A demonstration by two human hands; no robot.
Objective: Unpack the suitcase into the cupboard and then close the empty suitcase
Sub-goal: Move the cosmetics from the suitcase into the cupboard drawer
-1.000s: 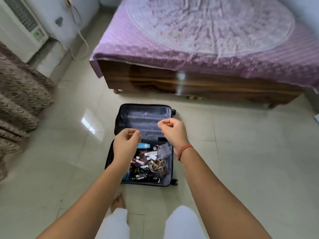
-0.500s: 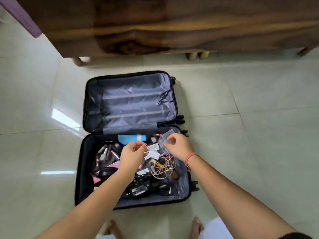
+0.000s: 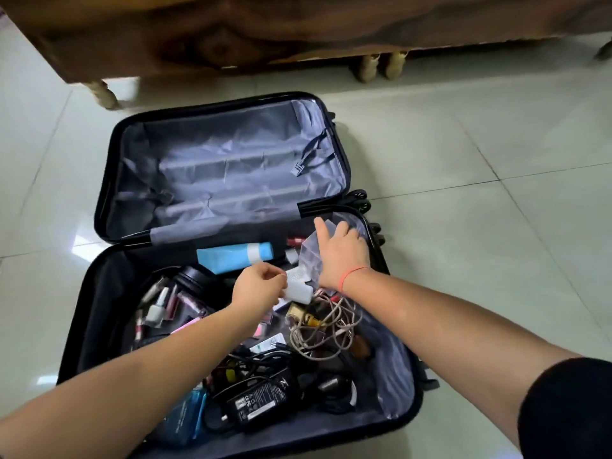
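Observation:
The black suitcase (image 3: pixel 109 286) lies open on the floor, its far half lined in grey and bare. The near half holds a blue tube (image 3: pixel 235 256), nail polish bottles (image 3: pixel 159 303), a tangled beige cable (image 3: pixel 326 326), a black power adapter (image 3: pixel 261 399) and several other small items. My left hand (image 3: pixel 258 289) pinches the edge of a small white box (image 3: pixel 298 291) in the middle of this half. My right hand (image 3: pixel 342 248) lies palm down on a clear plastic bag (image 3: pixel 309 260) at the far right corner, index finger straight, the other fingers curled over the bag.
A wooden bed frame (image 3: pixel 298 28) on short legs runs along the top, just beyond the suitcase. Pale glossy floor tiles (image 3: pixel 496 160) surround the case. The suitcase wheels (image 3: pixel 359 200) stick out on the right side.
The view has dropped closer to the suitcase. My right hand moved toward the far right corner with the clear bag. My left hand reached the white box.

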